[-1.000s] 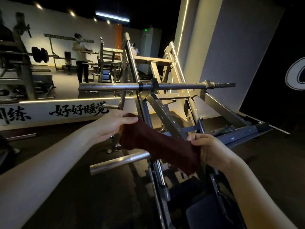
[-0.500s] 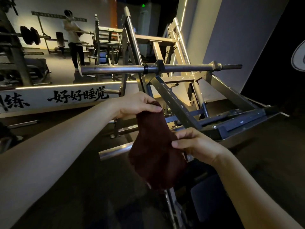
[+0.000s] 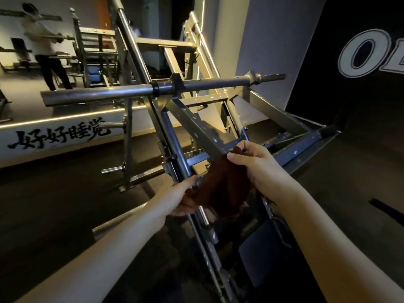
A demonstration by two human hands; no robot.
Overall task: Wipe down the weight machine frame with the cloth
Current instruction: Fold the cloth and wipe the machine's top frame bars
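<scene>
Cloth (image 3: 220,189) hangs between two grips: right hand (image 3: 251,162) pinches its top, left hand (image 3: 177,197) holds below; frame (image 3: 196,127) just beyond, wiping apparently unstarted.

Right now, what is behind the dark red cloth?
Bars of the weight machine frame pass behind the cloth, which the left hand and right hand hold. The stretch directly behind it is covered.

bare left forearm (image 3: 109,248), bare right forearm (image 3: 317,232), bare left hand (image 3: 176,199), bare right hand (image 3: 256,164)
</scene>
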